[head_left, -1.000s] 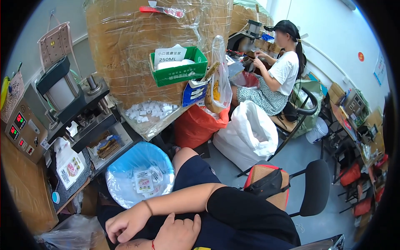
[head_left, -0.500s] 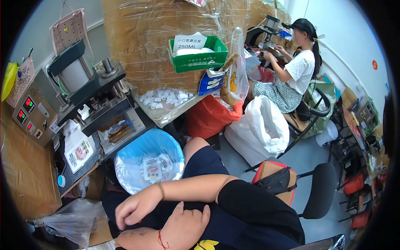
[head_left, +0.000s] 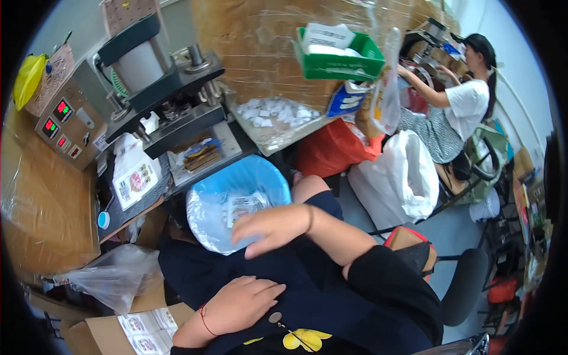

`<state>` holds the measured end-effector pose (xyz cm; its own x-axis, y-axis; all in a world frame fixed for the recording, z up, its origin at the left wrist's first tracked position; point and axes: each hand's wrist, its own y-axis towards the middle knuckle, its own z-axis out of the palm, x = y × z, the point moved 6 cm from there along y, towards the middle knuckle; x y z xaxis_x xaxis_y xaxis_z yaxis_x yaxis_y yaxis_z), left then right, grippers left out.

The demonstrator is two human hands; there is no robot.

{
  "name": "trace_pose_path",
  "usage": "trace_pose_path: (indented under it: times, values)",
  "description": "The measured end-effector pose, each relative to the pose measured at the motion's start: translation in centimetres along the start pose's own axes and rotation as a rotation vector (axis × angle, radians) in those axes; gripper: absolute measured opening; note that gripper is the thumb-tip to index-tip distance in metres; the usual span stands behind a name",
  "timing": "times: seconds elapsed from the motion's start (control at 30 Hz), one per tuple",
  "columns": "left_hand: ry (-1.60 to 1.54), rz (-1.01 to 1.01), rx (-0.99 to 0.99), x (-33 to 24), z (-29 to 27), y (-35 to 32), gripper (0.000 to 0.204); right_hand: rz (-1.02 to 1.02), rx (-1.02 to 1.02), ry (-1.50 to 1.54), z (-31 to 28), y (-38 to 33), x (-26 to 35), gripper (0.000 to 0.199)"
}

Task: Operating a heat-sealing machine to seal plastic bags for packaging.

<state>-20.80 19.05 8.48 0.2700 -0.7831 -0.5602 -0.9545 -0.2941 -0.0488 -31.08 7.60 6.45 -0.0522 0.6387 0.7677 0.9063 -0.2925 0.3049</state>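
Observation:
My right hand (head_left: 269,229) hangs over the near rim of a blue basin (head_left: 284,177), fingers loosely stretched and holding nothing. Inside that basin, which is lined with clear plastic, lies a printed white pouch (head_left: 244,205), partly covered by the hand. My left hand (head_left: 247,300), with a red string at its wrist, rests flat on my dark clothing, empty. To the left, a stack of white printed pouches (head_left: 137,177) sits on a dark mat beside a press machine (head_left: 171,112). A small blue cap (head_left: 103,220) lies at the mat's edge.
A control box (head_left: 65,127) with red displays stands left. White spouts (head_left: 275,112) lie on a wrapped ledge, below a green box (head_left: 343,56). Red (head_left: 331,151) and white sacks (head_left: 393,180) stand on the floor. Lower left is an open carton (head_left: 100,334). A co-worker (head_left: 464,103) sits far right.
My arms have uncrossed: the right hand has lifted off the left forearm and moved up and right over the basin. The view has shifted, bringing the carton of pouches into sight.

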Motion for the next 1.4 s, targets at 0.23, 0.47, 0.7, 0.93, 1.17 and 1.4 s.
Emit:
trace_pose_path:
  times: [0.23,0.47,0.7,0.93,1.17,1.4]
  values:
    - [-0.182,-0.332,-0.216,7.2,-1.4,-3.5,0.036,0.669,-0.906,-0.982,-14.7,-9.2,-5.7,0.031]
    - [-0.354,-0.11,-0.234,8.0,-8.1,-0.7,0.057,1.229,-0.838,-1.14,-20.3,-8.4,-12.2,0.031]
    - [-1.054,0.432,-0.329,4.6,-17.5,1.1,0.054,1.019,-0.666,-1.048,-19.9,-2.8,-16.3,0.027]
    - [-1.095,0.612,-0.54,6.7,-22.1,-0.6,0.039,0.749,-0.893,-1.095,-19.0,-3.6,-15.9,0.025]
    - [0.148,-0.91,-0.306,20.9,-17.7,-8.6,0.059,0.676,-1.01,-1.032,-18.6,-3.9,-15.3,0.032]
    - [0.527,-1.24,-0.448,30.7,-11.5,-11.9,0.095,0.554,-1.18,-0.948,-18.2,-6.2,-16.5,0.032]
